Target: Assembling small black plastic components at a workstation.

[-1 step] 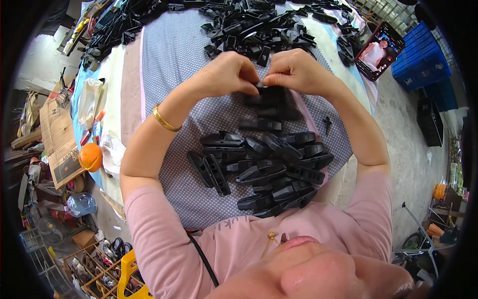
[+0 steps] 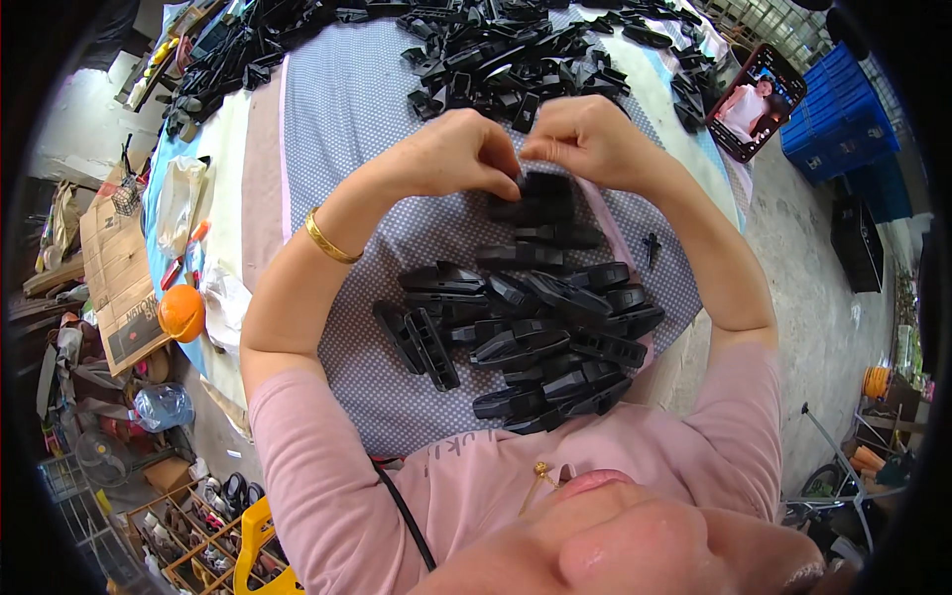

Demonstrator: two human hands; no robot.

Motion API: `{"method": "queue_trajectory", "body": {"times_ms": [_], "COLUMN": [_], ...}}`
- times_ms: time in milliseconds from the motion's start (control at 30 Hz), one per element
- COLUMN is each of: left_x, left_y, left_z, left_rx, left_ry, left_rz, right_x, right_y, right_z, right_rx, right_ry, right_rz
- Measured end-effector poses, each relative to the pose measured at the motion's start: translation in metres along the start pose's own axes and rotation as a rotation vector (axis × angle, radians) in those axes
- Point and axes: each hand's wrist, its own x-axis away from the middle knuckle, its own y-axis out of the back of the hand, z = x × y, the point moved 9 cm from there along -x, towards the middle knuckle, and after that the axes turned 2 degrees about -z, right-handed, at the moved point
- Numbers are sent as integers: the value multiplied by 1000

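Note:
My left hand [image 2: 458, 151] is curled, its thumb and forefinger close together at the left end of a black plastic part [image 2: 545, 186]. Just above that part, my right hand [image 2: 587, 144] is closed in a pinch near the left fingertips. Anything small between the fingers of either hand is hidden. Below the hands, more long black parts lie in a short row [image 2: 521, 256]. Closer to my body is a loose heap of similar black plastic pieces [image 2: 521, 342], some showing slotted undersides.
Beyond my hands is a large pile of black parts [image 2: 506, 59] on the dotted cloth [image 2: 337, 109]. A lit phone [image 2: 756, 102] leans at the right edge. An orange round object [image 2: 180, 313] and plastic bags [image 2: 181, 203] sit left. Blue crates [image 2: 838, 114] stand far right.
My fingertips have shifted slightly: the left thumb is a little lower and to the right, the right fingers slightly higher. The black parts below, blurred before, now look sharper.

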Motion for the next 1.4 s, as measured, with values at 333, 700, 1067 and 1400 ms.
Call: {"method": "queue_trajectory", "body": {"times_ms": [333,700,1067,1400], "left_x": [-31,-65,-2,37], "left_y": [76,77,80,10], "left_z": [28,45,-27,-1], "left_rx": [-501,-468,-617,-229], "left_ry": [-174,91,-376,-171], "left_rz": [-669,-485,-781,-508], "right_x": [-5,3,9,4], "right_y": [-1,14,49,6], "right_z": [-1,-16,-22,-6], "right_rx": [413,384,236,-46], "right_ry": [171,79,26,-31], "right_rz": [-147,-264,-518,-68]}}
